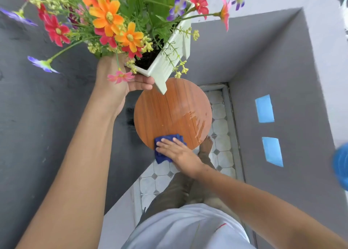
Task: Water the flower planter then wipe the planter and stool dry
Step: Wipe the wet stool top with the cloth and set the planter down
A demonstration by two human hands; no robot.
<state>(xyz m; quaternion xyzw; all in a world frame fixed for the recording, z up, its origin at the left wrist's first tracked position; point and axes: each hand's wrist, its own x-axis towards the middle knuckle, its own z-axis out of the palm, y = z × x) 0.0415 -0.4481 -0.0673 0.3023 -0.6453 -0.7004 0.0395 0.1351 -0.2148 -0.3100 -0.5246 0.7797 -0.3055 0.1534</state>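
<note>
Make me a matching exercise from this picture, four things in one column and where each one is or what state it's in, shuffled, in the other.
Things
1. white planter
2. blue cloth
3. round stool top
4. tiled floor

States
A. partly wet, water pooled on one side
B. lifted clear, held by the left hand
C. lies below the stool
D. pressed flat under the right hand

Pairs: 1-B, 2-D, 3-A, 4-C

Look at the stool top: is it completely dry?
No, a shiny puddle lies on the right part of the stool, away from the cloth under the right hand.
</note>
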